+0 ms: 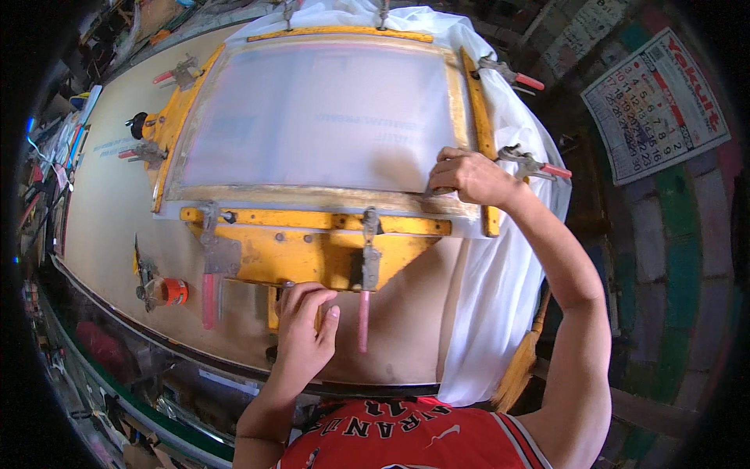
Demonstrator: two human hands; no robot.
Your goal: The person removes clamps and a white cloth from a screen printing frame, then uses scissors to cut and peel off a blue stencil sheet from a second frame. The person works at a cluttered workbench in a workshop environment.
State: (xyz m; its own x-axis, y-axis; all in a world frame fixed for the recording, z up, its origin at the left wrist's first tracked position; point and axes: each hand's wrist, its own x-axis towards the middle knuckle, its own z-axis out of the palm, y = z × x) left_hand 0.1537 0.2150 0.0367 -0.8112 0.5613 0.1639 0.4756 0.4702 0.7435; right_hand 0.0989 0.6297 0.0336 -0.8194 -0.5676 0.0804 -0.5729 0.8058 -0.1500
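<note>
A wooden screen frame [312,193] with pale translucent mesh [312,109] lies inside yellow wooden bars [481,125] fitted with toggle clamps [531,164] with red handles. My right hand [466,177] is closed at the frame's lower right corner, on something small and hidden under its fingers. My left hand [308,322] has its fingers curled over the lower edge of the yellow plate [305,262], between two clamp handles, with the thumb pointing up.
White cloth [500,297] drapes down the board's [109,203] right side, with a straw broom [516,367] below. An orange-lidded jar [168,291] and small tools stand at the lower left. Clutter lines the left edge. A calendar [652,105] hangs on the right wall.
</note>
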